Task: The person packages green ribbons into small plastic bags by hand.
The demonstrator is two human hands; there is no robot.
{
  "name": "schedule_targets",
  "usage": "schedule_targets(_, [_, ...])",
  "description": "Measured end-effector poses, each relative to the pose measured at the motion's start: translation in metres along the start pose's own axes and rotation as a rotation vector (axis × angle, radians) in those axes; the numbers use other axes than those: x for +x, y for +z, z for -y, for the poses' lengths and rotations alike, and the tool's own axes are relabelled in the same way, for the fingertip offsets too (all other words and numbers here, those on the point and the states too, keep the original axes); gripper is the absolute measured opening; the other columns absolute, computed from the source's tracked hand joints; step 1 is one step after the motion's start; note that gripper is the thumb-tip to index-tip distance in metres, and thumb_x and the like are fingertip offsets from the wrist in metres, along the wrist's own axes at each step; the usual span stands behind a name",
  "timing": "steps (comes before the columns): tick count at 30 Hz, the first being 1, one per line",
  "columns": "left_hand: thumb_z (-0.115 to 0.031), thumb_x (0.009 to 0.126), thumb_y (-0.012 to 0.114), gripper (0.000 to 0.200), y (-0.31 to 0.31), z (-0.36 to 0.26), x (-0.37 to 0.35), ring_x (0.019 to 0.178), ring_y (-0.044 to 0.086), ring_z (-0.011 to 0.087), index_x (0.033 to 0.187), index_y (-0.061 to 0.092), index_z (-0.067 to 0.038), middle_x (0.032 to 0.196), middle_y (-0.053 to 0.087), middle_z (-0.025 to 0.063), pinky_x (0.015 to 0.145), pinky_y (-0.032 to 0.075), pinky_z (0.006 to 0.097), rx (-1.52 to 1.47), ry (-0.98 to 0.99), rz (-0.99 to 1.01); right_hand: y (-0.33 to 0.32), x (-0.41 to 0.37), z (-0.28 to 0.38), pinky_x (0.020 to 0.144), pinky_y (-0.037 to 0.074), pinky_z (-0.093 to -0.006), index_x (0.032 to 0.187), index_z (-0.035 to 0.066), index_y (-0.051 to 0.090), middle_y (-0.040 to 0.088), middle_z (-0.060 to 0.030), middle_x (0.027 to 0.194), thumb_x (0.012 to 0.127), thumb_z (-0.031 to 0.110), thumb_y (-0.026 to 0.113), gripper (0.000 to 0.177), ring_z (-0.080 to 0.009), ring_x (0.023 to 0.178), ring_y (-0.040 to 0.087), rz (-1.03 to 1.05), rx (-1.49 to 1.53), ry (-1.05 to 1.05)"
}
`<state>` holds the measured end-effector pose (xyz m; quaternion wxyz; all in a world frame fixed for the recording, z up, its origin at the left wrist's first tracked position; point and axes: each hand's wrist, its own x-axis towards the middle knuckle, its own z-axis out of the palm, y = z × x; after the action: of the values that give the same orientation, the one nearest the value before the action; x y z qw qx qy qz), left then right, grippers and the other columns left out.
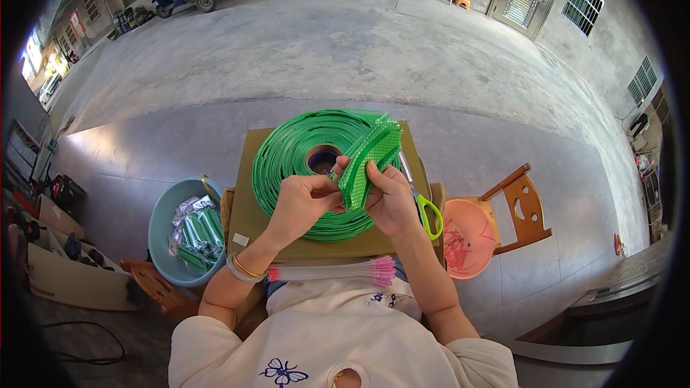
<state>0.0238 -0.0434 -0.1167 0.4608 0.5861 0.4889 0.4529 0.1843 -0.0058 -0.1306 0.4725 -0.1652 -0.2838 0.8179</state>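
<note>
At my far left a blue basin (pixel 164 208) stands on the floor, with green packets (pixel 205 233) and some silvery wrappers lying in it. Just beside it is the cardboard box (pixel 248 226) across my lap that I am using as a work surface. My left hand (pixel 305 201), with 2 bangles (pixel 241 268) on its wrist, is over the box. Its fingers are closed, and thumb and fingertips pinch the lower end of the folded green strip (pixel 372 154).

Behind that hand a large roll of green strip (pixel 284 158) lies flat on the box, its hollow core facing up. The folded green strip is held up above the roll, tilted to the right, between both hands. My right hand (pixel 392 205) is curled around its right side, fingers closed on it.

Along the near edge of the box, against my shirt, lies a bundle of clear sleeves with pink ends (pixel 338 271). Right of my right wrist are green-handled scissors (pixel 430 217). Beyond them a pink basin (pixel 471 241) holds pink pieces and rests on a wooden chair (pixel 523 208).
</note>
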Motion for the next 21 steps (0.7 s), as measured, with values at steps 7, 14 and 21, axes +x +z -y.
schedule_targets(7, [0.0,0.078,0.065,0.023,0.01,0.002,-0.005,0.074,0.063,0.0121,0.093,0.049,0.002,0.083,0.065,0.0096,0.067,0.051,0.0232,-0.286,0.045,0.016,0.003,0.005,-0.022,0.078,0.052,-0.0303,0.105,-0.005,0.05,0.061,-0.0165,0.102,0.094,0.012,0.041,0.022,-0.0207,0.091,0.061,-0.158,-0.241,-0.426])
schedule_targets(14, [-0.003,0.081,0.063,0.022,0.007,0.004,0.002,0.073,0.063,0.0128,0.099,0.054,0.006,0.082,0.065,0.012,0.067,0.053,0.0246,-0.275,0.031,0.075,0.013,-0.006,-0.019,0.078,0.049,-0.0296,0.106,-0.005,0.048,0.06,-0.019,0.102,0.094,0.014,0.042,0.024,-0.0212,0.091,0.06,-0.169,-0.431,-0.508])
schedule_targets(21, [-0.004,0.083,0.06,0.019,0.012,0.01,0.004,0.064,0.064,0.0151,0.098,0.058,0.007,0.073,0.064,0.0109,0.058,0.054,0.0247,-0.276,-0.068,0.106,0.017,-0.005,-0.018,0.076,0.047,-0.0263,0.102,-0.003,0.052,0.062,-0.0149,0.102,0.094,0.015,0.041,0.022,-0.0154,0.084,0.06,-0.107,-0.34,-0.546])
